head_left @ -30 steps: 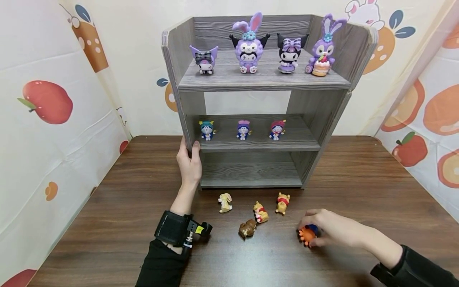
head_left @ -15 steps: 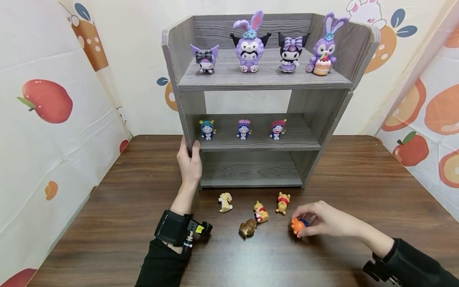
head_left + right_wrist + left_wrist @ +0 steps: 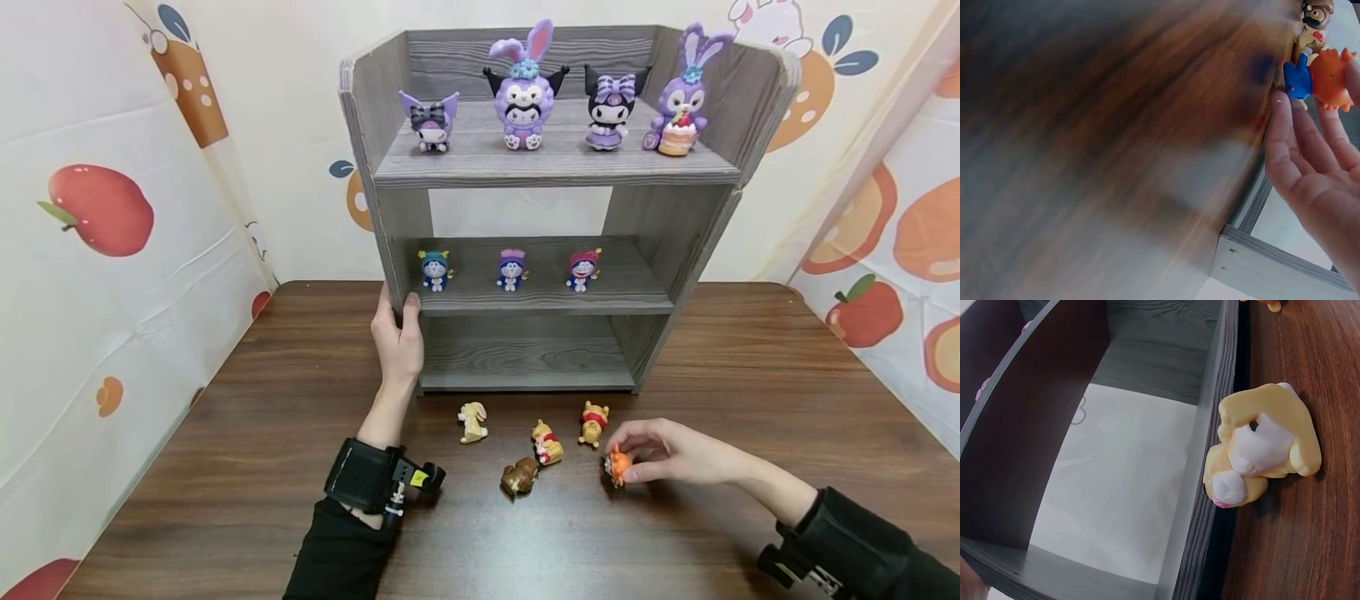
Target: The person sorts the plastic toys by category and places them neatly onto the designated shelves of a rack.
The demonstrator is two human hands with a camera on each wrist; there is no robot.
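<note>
In the head view, my left hand [image 3: 397, 346] grips the left side panel of a grey wooden shelf [image 3: 555, 171], thumb in front. My right hand [image 3: 667, 450] pinches a small figurine with an orange, spiky head [image 3: 618, 467], low over the table to the right of the other loose figures. The right wrist view shows its blue body [image 3: 1298, 78] between thumb and fingers. Nearby lie two yellow bear figurines in red [image 3: 592, 425], a brown figurine [image 3: 519, 477] and a cream long-eared figurine [image 3: 472, 422], which also shows large in the left wrist view.
Several purple and black figurines, one a rabbit with a cake [image 3: 677, 125], stand on the top shelf. Three small blue cat figurines [image 3: 511, 271] stand in a row on the middle shelf. The brown wooden table [image 3: 247, 467] is bounded by printed cloth walls [image 3: 97, 333].
My right hand has moved left and slightly away from me with the orange-headed figurine, turning it on the way. The left hand keeps its grip on the shelf.
</note>
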